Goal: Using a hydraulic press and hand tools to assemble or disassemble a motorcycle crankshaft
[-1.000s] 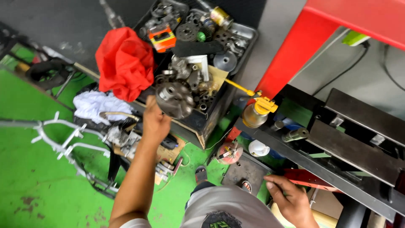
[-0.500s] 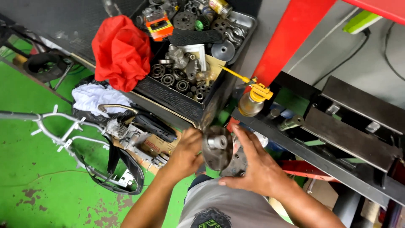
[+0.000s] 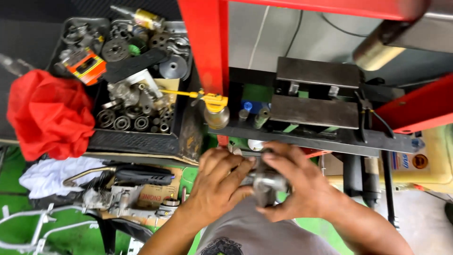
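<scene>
The grey metal part sits between both my hands, low in the middle of the view, just in front of my grey shirt. My left hand wraps it from the left, fingers clamped over its top, and my right hand closes on it from the right, fingers curled tight around its far side. The part is blurred, so I cannot tell its exact shape. Just beyond my knuckles runs the dark steel frame of a press with flat steel plates on it, and a red upright rises from it. A yellow-capped oil can stands by that upright. To the left is a black tray full of bearings and gears, with a red rag beside it and a white cloth below.
</scene>
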